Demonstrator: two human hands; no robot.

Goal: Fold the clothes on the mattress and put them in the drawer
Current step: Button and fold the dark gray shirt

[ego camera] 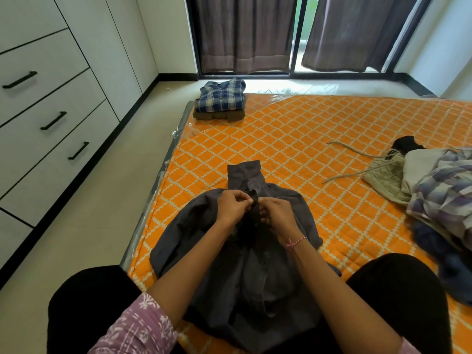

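A dark grey shirt lies spread in front of me on the orange patterned mattress, collar pointing away. My left hand and my right hand meet at the shirt's front placket just below the collar, each pinching the fabric there. A folded blue plaid shirt sits on a folded brown garment at the mattress's far left corner. A heap of unfolded clothes lies at the right. White drawers with black handles stand at the left, all closed.
A strip of pale floor runs between the mattress and the drawer unit. Dark curtains hang over a window at the far wall. My knees in black trousers flank the shirt. A drawstring trails from the beige garment.
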